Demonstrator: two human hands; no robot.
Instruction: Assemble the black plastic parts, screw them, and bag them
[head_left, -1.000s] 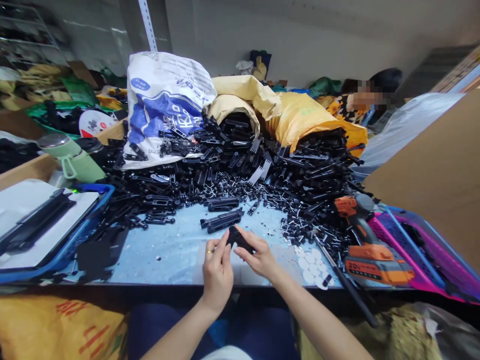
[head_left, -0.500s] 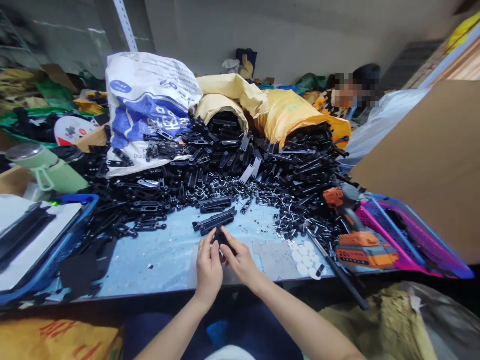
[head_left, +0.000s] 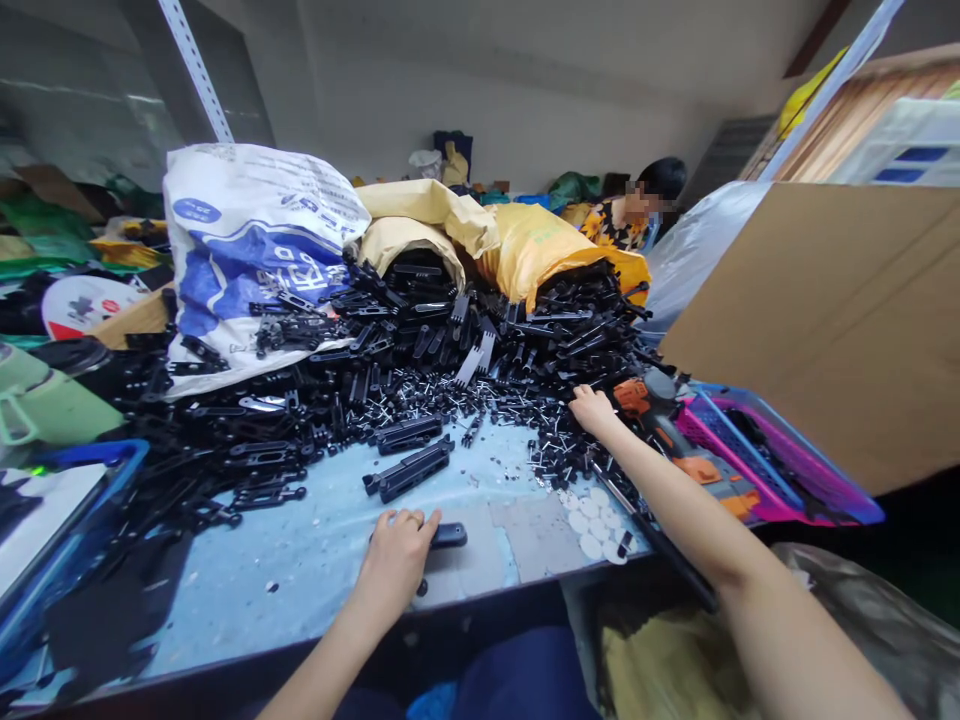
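Note:
My left hand (head_left: pixel 396 553) rests near the front edge of the light blue table (head_left: pixel 315 545), fingers curled over a small black plastic part (head_left: pixel 447 536) that pokes out to its right. My right hand (head_left: pixel 592 408) reaches far right into the edge of the big heap of black plastic parts (head_left: pixel 450 340), right beside the orange cordless drill (head_left: pixel 660 425). Its fingers are bent down into the small pieces; what they hold, if anything, is hidden. Two longer black parts (head_left: pixel 409 468) lie on the table between the hands.
White-blue sack (head_left: pixel 247 250) and yellow sacks (head_left: pixel 525 245) spill parts at the back. White round pads (head_left: pixel 596 515) lie by the front edge. A pink and blue basket (head_left: pixel 757 450) and cardboard sheet (head_left: pixel 825 320) stand right; a blue basket (head_left: pixel 82 530) and green mug (head_left: pixel 45 405) left. Another person sits behind.
My hands were together at the front holding the small black part. The right hand has let go and reached right to the heap by the drill; the left has lowered the part onto the table.

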